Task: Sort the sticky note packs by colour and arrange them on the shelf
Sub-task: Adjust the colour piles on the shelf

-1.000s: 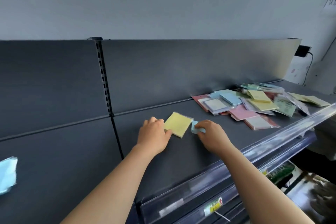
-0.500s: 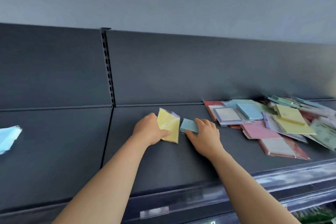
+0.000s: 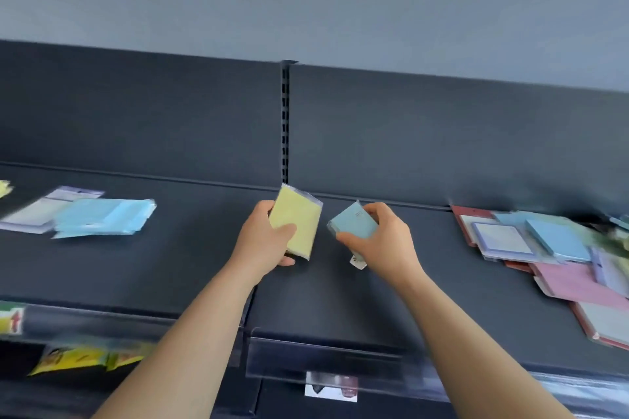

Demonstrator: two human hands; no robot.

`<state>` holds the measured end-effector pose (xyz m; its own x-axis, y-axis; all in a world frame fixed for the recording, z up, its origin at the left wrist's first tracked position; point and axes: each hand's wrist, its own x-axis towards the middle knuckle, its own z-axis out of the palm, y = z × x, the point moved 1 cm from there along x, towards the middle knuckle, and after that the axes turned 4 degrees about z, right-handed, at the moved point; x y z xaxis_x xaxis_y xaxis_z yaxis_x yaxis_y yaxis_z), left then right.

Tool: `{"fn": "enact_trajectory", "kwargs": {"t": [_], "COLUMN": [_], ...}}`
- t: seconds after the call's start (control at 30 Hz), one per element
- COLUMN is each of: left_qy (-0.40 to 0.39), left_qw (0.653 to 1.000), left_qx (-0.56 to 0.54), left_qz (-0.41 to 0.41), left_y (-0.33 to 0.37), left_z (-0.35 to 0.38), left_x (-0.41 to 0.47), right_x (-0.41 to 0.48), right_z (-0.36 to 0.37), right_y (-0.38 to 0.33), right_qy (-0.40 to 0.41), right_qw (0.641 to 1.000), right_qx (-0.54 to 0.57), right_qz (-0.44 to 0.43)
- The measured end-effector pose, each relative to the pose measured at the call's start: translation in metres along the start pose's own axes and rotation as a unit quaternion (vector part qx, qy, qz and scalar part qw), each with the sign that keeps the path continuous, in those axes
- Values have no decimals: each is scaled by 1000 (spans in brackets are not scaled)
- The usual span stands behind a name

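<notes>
My left hand (image 3: 262, 240) grips a yellow sticky note pack (image 3: 296, 219), lifted off the dark shelf (image 3: 190, 269) near the upright slotted post. Just to its right, my right hand (image 3: 384, 241) holds a small blue pack (image 3: 354, 224) tilted above the shelf. On the left lies a stack of blue packs (image 3: 102, 217) beside a pale lilac pack (image 3: 44, 211). A mixed pile of packs (image 3: 544, 248) in blue, pink, lilac and red sits on the right part of the shelf.
The slotted post (image 3: 285, 122) splits the dark back panel. A clear price rail (image 3: 323, 360) runs along the shelf's front edge. Yellow packaged goods (image 3: 85, 357) show on the level below at the left. A yellow pack corner (image 3: 4, 188) peeks in at far left.
Both hands have lifted their packs off the shelf. My view has swung left, bringing the sorted blue and lilac packs into sight and pushing the mixed pile to the right edge.
</notes>
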<state>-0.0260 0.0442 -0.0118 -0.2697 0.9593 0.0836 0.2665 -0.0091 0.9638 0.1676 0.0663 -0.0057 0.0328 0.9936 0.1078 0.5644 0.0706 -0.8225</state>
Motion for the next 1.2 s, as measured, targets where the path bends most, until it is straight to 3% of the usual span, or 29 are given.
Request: {"fn": "enact_trajectory", "kwargs": {"t": [0.17,0.5,0.87,1.2], "left_qy": [73,157,183,170], "left_qw": [995,987,983,985], "left_qx": [-64,-25,32,39], "left_qz": [-31,-16,-9,-21], "left_y": [-4,-30,-53,-67], "left_z": [-62,-208,-347,-380], "left_x": [-6,-4,6,15], "right_x": [-6,-23,-43,-38], "right_z": [46,153,254,278], "right_y": [-41,-135,-210,-225], "right_qy": [-52,-115,-92,-74], "right_qw": [998,989,990,994], "right_qx": [23,45,58,35], "right_qz": [-22,-78,-86,-79]}}
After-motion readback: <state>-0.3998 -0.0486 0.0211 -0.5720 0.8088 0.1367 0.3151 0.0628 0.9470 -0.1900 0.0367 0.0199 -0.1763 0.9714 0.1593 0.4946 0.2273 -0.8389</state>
